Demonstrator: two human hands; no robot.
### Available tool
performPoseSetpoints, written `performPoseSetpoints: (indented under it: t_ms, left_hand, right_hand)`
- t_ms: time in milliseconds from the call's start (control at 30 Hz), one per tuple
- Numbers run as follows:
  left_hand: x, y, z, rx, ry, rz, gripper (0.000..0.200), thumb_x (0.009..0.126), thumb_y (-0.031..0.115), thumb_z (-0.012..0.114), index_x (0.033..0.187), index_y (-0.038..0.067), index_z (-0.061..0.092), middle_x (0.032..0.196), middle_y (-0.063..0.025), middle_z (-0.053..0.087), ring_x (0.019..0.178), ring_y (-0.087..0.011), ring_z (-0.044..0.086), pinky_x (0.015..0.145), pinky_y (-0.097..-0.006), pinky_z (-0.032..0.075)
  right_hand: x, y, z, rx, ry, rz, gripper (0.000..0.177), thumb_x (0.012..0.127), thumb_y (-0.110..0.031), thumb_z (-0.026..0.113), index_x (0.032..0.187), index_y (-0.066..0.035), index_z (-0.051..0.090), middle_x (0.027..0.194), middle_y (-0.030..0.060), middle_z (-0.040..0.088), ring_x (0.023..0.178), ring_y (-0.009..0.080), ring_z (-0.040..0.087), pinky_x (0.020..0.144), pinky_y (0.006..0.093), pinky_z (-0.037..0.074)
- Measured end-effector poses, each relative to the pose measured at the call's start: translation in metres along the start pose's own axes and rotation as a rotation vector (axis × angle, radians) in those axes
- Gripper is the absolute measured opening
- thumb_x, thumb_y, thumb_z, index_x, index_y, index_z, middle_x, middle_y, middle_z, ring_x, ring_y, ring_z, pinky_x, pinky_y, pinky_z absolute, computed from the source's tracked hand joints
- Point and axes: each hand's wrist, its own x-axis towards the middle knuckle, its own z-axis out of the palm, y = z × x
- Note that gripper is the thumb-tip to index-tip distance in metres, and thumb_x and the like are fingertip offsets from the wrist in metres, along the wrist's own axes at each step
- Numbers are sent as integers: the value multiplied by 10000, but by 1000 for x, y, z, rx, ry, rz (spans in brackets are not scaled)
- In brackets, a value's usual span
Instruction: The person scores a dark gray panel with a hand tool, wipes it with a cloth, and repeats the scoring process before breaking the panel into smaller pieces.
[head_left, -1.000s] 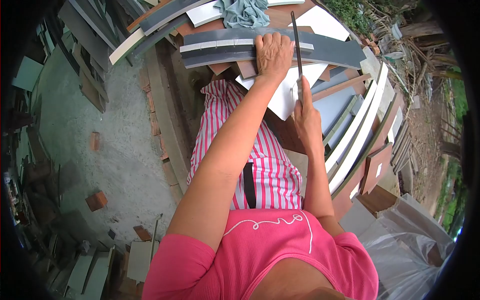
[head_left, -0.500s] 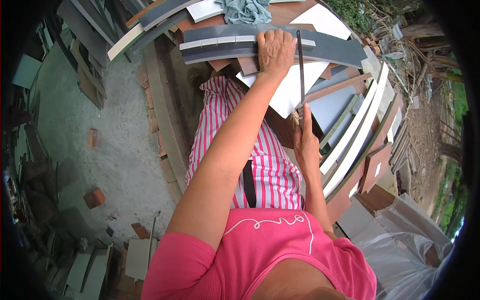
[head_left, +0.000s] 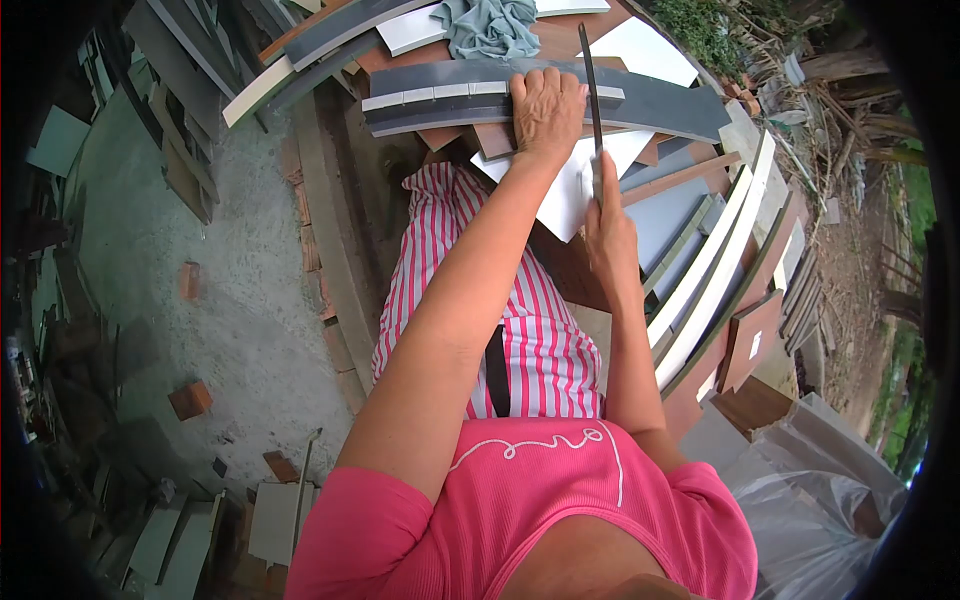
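My left hand presses down with its fingers curled over a light grey strip marked by several cross lines. Beneath that strip lies a long dark grey board. In my right hand is the grip of a handsaw; its long, thin, dark blade appears edge-on, too narrow for teeth to show. The blade lies across the strip and board just right of my left fingers. Most of the grip is hidden by my right hand. A white panel shows under the board.
A crumpled blue-grey cloth lies behind the board. Long white and brown boards are stacked to the right, near clear plastic sheeting. Leaning panels and a loose brick are on the left, over concrete floor.
My right hand and the handsaw have moved forward, away from my body, so the blade tip reaches further past the board. My left hand stays on the strip.
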Motion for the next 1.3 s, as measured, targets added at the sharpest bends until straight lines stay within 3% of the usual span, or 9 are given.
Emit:
performPoseSetpoints:
  t_ms: [167,267,400,467,700,833,1000,1133,1300]
  left_hand:
    - [-3,-1,3,2,6,15,198,884,301,600,847,107,598,860,-65,557,864,-247,505,837,-416,327]
    - [-1,-1,2,-4,2,14,196,883,297,601,845,105,590,855,-66,558,866,-246,506,840,-416,329]
    - [0,-1,0,-13,19,6,194,880,296,603,845,106,589,855,-68,558,866,-249,505,841,-416,329]
    - [0,-1,-1,0,-1,6,193,876,299,606,845,110,589,858,-65,557,867,-248,505,842,-414,329]
    - [0,-1,-1,6,12,3,195,875,303,605,831,113,586,850,-63,551,864,-250,505,842,-416,333]
    - [-3,0,1,-10,6,11,191,872,297,609,823,114,582,852,-67,548,863,-252,507,844,-418,335]
    - [2,1,-7,-42,-11,-3,175,878,279,599,846,109,572,854,-77,546,864,-258,508,852,-421,338]
    - [2,1,-6,-50,-10,-13,177,878,277,600,846,106,570,852,-76,545,861,-258,505,848,-422,337]
    - [1,2,-6,-40,-6,-14,179,878,280,604,851,105,577,853,-74,547,859,-256,504,845,-419,336]
  right_hand:
    - [-58,23,1,9,-39,68,645,924,-65,450,1493,-209,184,882,309,629,767,463,641,645,527,456]
    - [-40,17,-4,-10,3,-51,654,917,-59,453,1495,-200,182,880,308,627,746,462,636,635,523,450]
    - [20,-4,-5,-39,-63,26,647,911,-48,448,1491,-193,201,896,294,635,743,459,633,648,525,446]
    - [41,-7,2,31,44,-75,631,939,-90,429,1498,-256,186,933,329,626,812,498,619,679,540,413]
    - [-16,5,0,-36,-37,25,658,912,-45,446,1492,-210,183,932,295,637,761,461,636,675,538,450]
    - [-63,24,0,5,-40,46,653,928,-56,438,1499,-235,177,961,305,635,822,479,633,690,534,460]
    - [-13,11,-4,24,-49,19,651,934,-56,426,1503,-253,178,1036,329,613,897,494,617,715,534,445]
    - [32,-10,-1,48,56,-59,651,906,-45,439,1489,-217,207,898,306,631,780,475,622,678,539,432]
    - [1,3,2,31,16,-4,635,921,-61,443,1490,-218,205,886,305,635,784,477,628,663,539,440]
